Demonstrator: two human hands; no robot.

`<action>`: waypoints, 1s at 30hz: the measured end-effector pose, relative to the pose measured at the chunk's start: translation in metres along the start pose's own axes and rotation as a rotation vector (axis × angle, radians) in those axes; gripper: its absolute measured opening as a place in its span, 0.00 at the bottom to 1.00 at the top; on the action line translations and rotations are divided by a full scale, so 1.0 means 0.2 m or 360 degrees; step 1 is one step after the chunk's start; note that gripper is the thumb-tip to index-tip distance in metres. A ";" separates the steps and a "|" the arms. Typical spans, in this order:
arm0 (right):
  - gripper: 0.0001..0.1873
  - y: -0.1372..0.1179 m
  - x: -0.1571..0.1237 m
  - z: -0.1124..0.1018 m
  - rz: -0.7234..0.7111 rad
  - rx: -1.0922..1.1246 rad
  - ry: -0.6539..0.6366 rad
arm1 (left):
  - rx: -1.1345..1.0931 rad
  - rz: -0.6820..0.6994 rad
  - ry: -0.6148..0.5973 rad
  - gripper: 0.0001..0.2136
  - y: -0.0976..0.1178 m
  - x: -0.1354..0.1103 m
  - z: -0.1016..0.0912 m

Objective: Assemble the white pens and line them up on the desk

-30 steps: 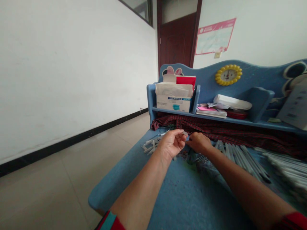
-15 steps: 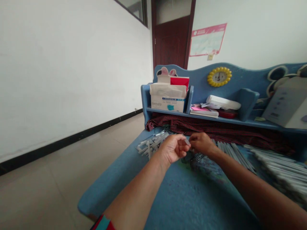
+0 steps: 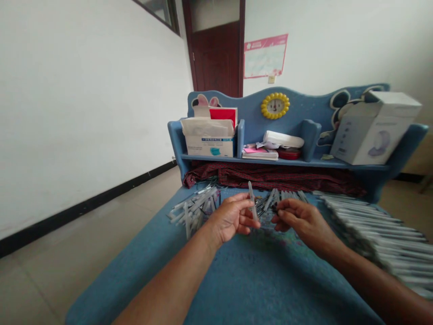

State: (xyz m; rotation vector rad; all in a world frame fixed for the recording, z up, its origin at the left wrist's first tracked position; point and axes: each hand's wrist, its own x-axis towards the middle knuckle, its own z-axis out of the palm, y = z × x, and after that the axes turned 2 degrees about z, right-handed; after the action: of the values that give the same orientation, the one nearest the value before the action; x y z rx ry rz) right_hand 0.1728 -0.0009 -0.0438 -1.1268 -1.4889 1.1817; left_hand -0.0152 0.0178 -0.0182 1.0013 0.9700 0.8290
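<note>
My left hand (image 3: 232,219) pinches a thin clear pen barrel (image 3: 252,201) that stands almost upright between thumb and fingers. My right hand (image 3: 299,220) is just to its right, fingers curled together near the barrel's lower end; whether they hold a small part I cannot make out. Both hands hover over a blue desk (image 3: 257,280). A loose heap of pale pen barrels (image 3: 194,208) lies left of my left hand. Dark thin pen parts (image 3: 267,203) lie just behind my hands.
Rows of white pens (image 3: 375,225) cover the desk's right side. A red checked cloth (image 3: 270,175) lies under the blue shelf (image 3: 277,158), which holds a mask box (image 3: 208,140), books and a white carton (image 3: 374,128). The desk's left edge drops to tiled floor.
The view has swung right and widened. My hands have drawn slightly apart, and the barrel in my left hand now stands upright instead of lying between both hands.
</note>
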 end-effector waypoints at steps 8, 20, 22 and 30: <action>0.13 0.02 0.02 -0.07 -0.0005 0.0471 0.0158 | 0.0405 -0.0013 -0.0133 0.24 -0.03 -0.01 0.06; 0.14 0.03 0.06 -0.19 0.0091 0.0904 0.0244 | 0.0766 -0.0092 -0.0360 0.25 -0.06 -0.03 0.13; 0.13 0.02 0.05 -0.19 0.0102 0.0904 0.0189 | 0.0787 -0.0084 -0.0377 0.25 -0.06 -0.03 0.13; 0.11 0.01 0.04 -0.19 0.0137 0.0875 0.0039 | 0.0840 -0.0024 -0.0426 0.22 -0.06 -0.03 0.12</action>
State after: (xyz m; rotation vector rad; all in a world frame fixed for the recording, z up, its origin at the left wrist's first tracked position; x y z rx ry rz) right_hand 0.2090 0.0126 -0.0402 -0.8251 -1.0074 1.5110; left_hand 0.0066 0.0017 -0.0229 1.5117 0.9811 0.4113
